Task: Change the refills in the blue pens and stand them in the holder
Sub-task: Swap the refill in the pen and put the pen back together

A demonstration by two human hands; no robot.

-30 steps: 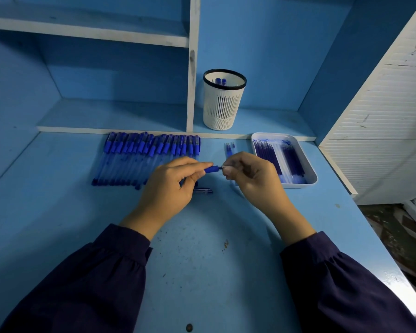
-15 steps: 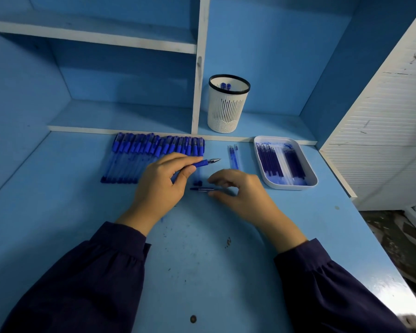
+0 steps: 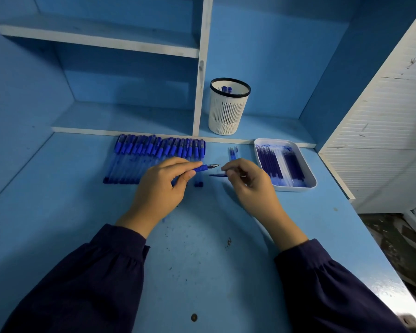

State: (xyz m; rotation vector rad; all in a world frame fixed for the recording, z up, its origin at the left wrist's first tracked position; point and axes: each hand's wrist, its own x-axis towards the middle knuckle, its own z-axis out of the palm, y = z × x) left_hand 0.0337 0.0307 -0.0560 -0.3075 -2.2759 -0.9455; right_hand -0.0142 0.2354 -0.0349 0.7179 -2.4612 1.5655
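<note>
Pen (image 3: 203, 168), ribbed, left hand (image 3: 163, 186); slim refill (image 3: 217, 175), right hand (image 3: 250, 188)

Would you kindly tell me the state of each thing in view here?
pen: uncapped, tip pointing right
left hand: grips the pen
right hand: pinches a thin blue piece
holder: upright, a few pens inside
tray: holds refills lying flat
row of pens: lying side by side
</note>
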